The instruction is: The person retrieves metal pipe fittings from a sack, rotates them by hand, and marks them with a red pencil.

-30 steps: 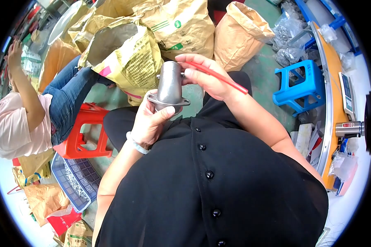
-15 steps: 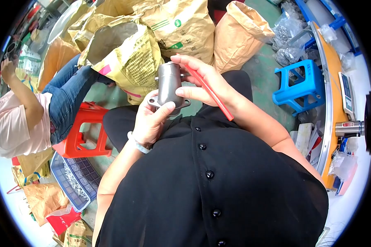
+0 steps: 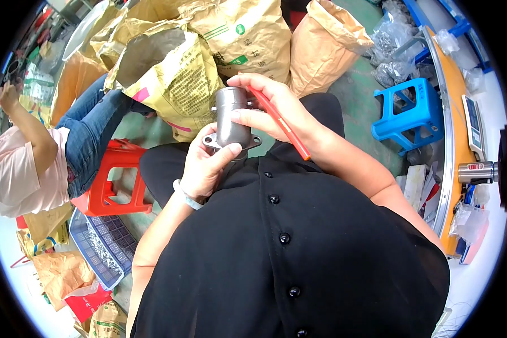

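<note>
A dark grey metal pipe fitting (image 3: 230, 126) with a two-hole flange at its lower end stands before my chest. My left hand (image 3: 204, 169) grips it at the flange, the thumb pressed on the near side. Around the fitting's upper right side curves my right hand (image 3: 284, 110), with its thumb on the barrel and its fingertips by the top rim. A slim red pencil (image 3: 284, 127) is tucked between that hand's thumb and fingers, slanting down toward the wrist. The far side of the fitting is hidden.
Large paper sacks (image 3: 174, 79) stand ahead. A person in jeans (image 3: 93, 121) sits at the left on a red stool (image 3: 115, 180), near a blue crate (image 3: 104, 248). To the right are a blue stool (image 3: 409, 115) and a table (image 3: 450, 141) with a scale (image 3: 472, 127).
My right thumb has slid up and left across the barrel. The red pencil's lower end has shifted slightly up and left. My left hand keeps its grip on the flange.
</note>
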Demonstrator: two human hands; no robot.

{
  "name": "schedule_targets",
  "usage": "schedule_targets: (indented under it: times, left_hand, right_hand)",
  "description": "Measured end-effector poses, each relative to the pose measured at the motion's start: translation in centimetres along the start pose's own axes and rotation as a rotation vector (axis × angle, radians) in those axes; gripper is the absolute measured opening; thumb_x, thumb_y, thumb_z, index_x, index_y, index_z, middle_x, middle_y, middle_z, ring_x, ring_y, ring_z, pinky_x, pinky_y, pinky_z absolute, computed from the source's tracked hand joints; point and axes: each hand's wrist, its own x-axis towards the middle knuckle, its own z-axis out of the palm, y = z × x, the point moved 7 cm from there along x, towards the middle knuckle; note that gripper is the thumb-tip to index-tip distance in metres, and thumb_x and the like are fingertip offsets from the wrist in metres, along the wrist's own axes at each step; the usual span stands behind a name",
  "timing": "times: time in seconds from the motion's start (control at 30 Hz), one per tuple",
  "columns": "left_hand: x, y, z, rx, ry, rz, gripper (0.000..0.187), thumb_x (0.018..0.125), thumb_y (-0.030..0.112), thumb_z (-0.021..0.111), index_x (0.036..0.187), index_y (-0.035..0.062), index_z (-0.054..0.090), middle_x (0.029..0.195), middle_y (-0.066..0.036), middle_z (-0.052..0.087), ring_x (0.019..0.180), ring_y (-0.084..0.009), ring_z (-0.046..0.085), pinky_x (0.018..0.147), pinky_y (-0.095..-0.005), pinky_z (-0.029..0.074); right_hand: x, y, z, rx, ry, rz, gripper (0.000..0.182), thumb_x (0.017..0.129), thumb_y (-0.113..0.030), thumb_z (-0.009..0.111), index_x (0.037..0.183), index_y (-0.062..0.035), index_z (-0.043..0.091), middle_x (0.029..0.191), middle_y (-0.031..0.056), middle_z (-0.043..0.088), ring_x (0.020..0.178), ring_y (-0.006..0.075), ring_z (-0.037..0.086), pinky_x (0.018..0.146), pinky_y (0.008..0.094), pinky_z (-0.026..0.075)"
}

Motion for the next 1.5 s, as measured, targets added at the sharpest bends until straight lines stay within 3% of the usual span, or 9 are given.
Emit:
schedule_targets:
  times: [0.27,0.37,0.47,0.73,0.83,1.03,1.13,1.23,1.5]
  left_hand:
    - [0.0,-0.4,-0.4,0.073,0.002,0.016,0.035,0.081,0.010,0.060,0.112,0.0000,0.047,0.100,-0.007,0.056,0.092,-0.0144,0.054,0.085,-0.0295,0.043]
    - [-0.1,-0.3,-0.3,0.087,0.004,0.016,0.035,0.081,0.010,0.061,0.111,0.0001,0.047,0.098,-0.006,0.056,0.090,-0.0132,0.054,0.084,-0.0280,0.042]
    - [-0.1,-0.3,-0.3,0.089,0.004,0.010,0.035,0.080,0.009,0.061,0.111,0.0001,0.048,0.097,-0.006,0.056,0.089,-0.0128,0.054,0.084,-0.0273,0.042]
    - [-0.1,-0.3,-0.3,0.086,0.020,-0.013,0.036,0.079,0.008,0.062,0.111,0.0002,0.048,0.096,-0.005,0.056,0.088,-0.0120,0.054,0.083,-0.0261,0.042]
    - [-0.1,0.0,0.3,0.111,0.012,0.000,0.038,0.078,0.008,0.063,0.112,0.0006,0.047,0.094,-0.003,0.056,0.083,-0.0093,0.053,0.076,-0.0226,0.042]
    - [-0.3,-0.1,0.0,0.190,-0.053,-0.063,0.043,0.078,0.001,0.063,0.116,0.0004,0.044,0.099,-0.004,0.055,0.089,-0.0090,0.052,0.081,-0.0236,0.043]
    - [-0.3,0.0,0.2,0.227,-0.024,-0.051,0.044,0.077,0.011,0.064,0.115,0.0003,0.045,0.096,-0.003,0.056,0.078,-0.0082,0.052,0.069,-0.0203,0.041]
    - [-0.1,-0.6,0.2,-0.052,-0.029,-0.097,0.035,0.083,0.006,0.058,0.115,-0.0008,0.044,0.100,-0.007,0.057,0.091,-0.0134,0.056,0.083,-0.0269,0.044]
    - [0.0,-1.2,-0.6,-0.124,-0.003,-0.108,0.031,0.087,0.011,0.051,0.115,-0.0027,0.045,0.102,-0.011,0.057,0.092,-0.0171,0.057,0.085,-0.0322,0.045]
  right_hand:
    - [0.6,1.1,-0.1,0.079,0.018,0.093,0.031,0.077,-0.008,0.063,0.106,-0.0012,0.053,0.094,0.0043,0.057,0.088,0.0096,0.052,0.079,0.0240,0.043]
    - [0.7,1.1,0.0,0.212,0.045,0.069,0.028,0.075,-0.011,0.063,0.098,0.0011,0.055,0.090,0.0073,0.059,0.082,0.0118,0.054,0.076,0.0254,0.045]
    - [0.6,0.9,0.0,0.261,-0.006,0.107,0.028,0.079,-0.008,0.059,0.106,-0.0001,0.053,0.096,0.0050,0.058,0.089,0.0100,0.053,0.081,0.0242,0.043]
    - [0.6,0.8,-0.3,0.227,-0.022,0.118,0.028,0.080,-0.009,0.059,0.106,0.0004,0.054,0.098,0.0056,0.058,0.091,0.0103,0.053,0.082,0.0241,0.042]
    - [0.6,0.8,-0.2,0.202,-0.029,0.117,0.029,0.080,-0.009,0.060,0.106,0.0003,0.053,0.097,0.0054,0.058,0.091,0.0105,0.053,0.082,0.0242,0.042]
    - [0.7,1.4,-0.2,0.249,-0.037,0.143,0.029,0.079,-0.009,0.061,0.106,0.0001,0.053,0.097,0.0052,0.057,0.091,0.0108,0.053,0.082,0.0243,0.042]
    - [0.6,1.5,-0.3,0.273,-0.045,0.155,0.029,0.080,-0.009,0.060,0.107,0.0005,0.053,0.098,0.0053,0.057,0.091,0.0107,0.053,0.083,0.0245,0.042]
    - [0.5,1.7,-0.3,0.266,-0.036,0.160,0.029,0.081,-0.008,0.058,0.108,0.0009,0.053,0.099,0.0055,0.057,0.092,0.0106,0.052,0.084,0.0246,0.041]
    - [0.2,2.0,-0.4,0.308,-0.009,0.193,0.032,0.083,-0.010,0.057,0.113,0.0007,0.052,0.103,0.0057,0.056,0.096,0.0115,0.052,0.086,0.0251,0.041]
